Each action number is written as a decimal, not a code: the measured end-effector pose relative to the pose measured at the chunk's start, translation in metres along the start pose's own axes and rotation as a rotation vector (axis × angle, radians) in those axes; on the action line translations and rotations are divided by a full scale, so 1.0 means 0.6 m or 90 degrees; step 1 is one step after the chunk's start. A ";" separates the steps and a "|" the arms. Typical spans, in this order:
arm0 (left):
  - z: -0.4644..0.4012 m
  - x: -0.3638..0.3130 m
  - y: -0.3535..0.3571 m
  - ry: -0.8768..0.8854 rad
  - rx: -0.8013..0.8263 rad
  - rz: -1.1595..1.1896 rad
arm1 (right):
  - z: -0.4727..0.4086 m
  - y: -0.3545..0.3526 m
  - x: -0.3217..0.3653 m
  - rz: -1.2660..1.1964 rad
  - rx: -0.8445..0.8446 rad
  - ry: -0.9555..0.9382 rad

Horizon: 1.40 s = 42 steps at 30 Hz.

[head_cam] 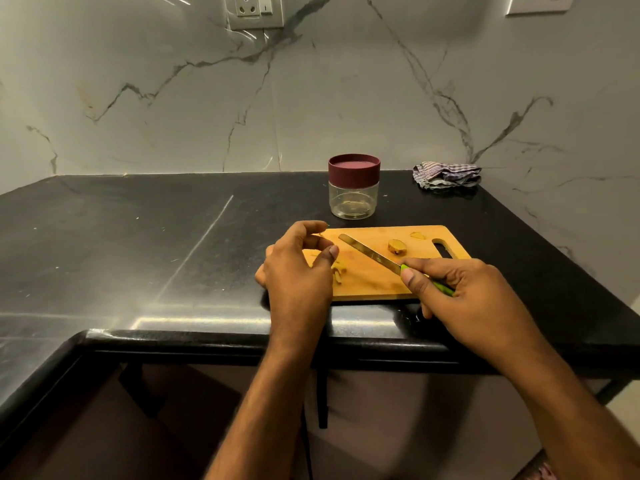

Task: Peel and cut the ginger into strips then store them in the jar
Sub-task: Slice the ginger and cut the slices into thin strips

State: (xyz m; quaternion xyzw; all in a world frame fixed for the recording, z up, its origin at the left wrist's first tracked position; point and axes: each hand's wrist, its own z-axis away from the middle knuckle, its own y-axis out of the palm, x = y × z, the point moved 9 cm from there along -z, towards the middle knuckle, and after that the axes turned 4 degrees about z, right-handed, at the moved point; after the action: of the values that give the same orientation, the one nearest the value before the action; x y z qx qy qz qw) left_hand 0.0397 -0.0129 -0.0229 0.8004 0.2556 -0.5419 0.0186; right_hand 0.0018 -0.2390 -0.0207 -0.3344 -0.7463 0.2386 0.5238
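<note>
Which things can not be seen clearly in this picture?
- Head view: the ginger pieces under the left hand are partly covered by it.
- Head view: most of the knife handle is hidden inside the right hand.
- Head view: whatever lies at the bottom of the jar is too small and pale to name.

A black stone counter [138, 237] runs into a corner under white marble walls [173, 81]. Above it sits a socket [254, 10]; below it, dark cabinets [398, 427]. Light glares off the counter's front edge.
</note>
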 end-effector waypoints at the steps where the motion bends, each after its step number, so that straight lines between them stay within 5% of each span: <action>1: 0.000 0.002 0.001 -0.001 0.002 -0.001 | 0.000 0.000 -0.001 0.004 0.000 0.002; 22: 0.010 -0.027 0.017 0.074 0.072 -0.019 | 0.002 -0.005 -0.002 0.008 -0.030 0.010; 34: 0.037 -0.061 0.064 0.208 0.210 -0.201 | 0.007 -0.047 -0.040 -0.108 -0.171 0.061; 42: 0.056 -0.081 0.114 0.304 0.279 -0.394 | 0.004 -0.053 -0.066 -0.099 -0.118 0.102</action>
State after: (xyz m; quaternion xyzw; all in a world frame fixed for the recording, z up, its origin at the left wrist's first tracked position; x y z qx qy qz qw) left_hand 0.0265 -0.1018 -0.0110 0.7738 0.3594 -0.3633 -0.3741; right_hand 0.0007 -0.2895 -0.0236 -0.3403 -0.7446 0.0999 0.5655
